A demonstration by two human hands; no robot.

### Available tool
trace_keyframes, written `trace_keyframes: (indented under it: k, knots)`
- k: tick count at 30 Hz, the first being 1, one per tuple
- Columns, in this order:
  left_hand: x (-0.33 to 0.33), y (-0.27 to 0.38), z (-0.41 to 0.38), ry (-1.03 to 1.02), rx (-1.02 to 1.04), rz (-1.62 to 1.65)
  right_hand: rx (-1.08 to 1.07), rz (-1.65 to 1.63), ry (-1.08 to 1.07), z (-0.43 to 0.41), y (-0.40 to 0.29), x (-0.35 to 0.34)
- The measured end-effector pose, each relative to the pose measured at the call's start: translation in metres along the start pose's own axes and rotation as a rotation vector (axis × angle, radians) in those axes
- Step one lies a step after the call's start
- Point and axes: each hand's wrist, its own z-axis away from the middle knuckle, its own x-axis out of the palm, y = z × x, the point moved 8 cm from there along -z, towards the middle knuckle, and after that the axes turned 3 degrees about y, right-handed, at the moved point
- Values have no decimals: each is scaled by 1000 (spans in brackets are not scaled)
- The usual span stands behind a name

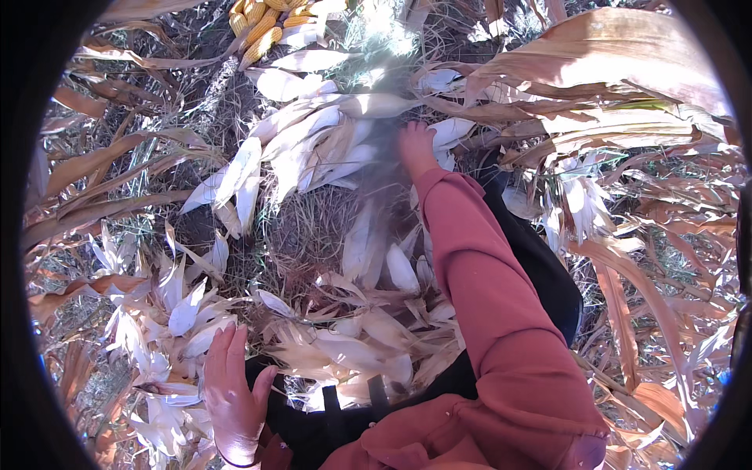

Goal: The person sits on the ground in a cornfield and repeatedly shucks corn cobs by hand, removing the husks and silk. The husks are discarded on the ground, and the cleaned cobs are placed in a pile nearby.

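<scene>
My right hand (pixel 418 145) reaches out at the upper middle, touching pale corn husks (pixel 451 133); its fingertips are partly hidden among them, so whether it grips one does not show. Low on the left, my left hand (pixel 234 376) holds nothing, its fingers extended and its thumb apart, beside a heap of dry husks (pixel 187 308). A bunch of husk-covered ears or husks (pixel 311 141) lies to the left of my right hand. More loose husks (pixel 358 346) lie close in front of my body.
Several bare yellow corn ears (pixel 258 35) are piled at the top left. Long dry corn leaves and stalks (pixel 599 53) spread across the upper right, with more (pixel 111 158) along the left. Dry grass (pixel 305 229) covers the ground between. My black-clad leg (pixel 537 258) is at the right.
</scene>
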Motion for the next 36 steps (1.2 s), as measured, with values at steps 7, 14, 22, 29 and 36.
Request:
trace_keyframes:
  k: [7,14,22,29,36]
  knots:
    - [6,4,14,89,134,7,-117,-97,44,88,-7,-13]
    - [22,17,22,156,290,-20,75,-656,69,154,-36,-117]
    - [35,15,31,69,259,57,447,-1927,-167,188,-32,-184]
    - [97,8,2,-346,79,1000,-93,-2394,-323,233,-49,-313]
    - [85,19,9,27,-10,2136,-424,-2161,-514,242,-83,-327]
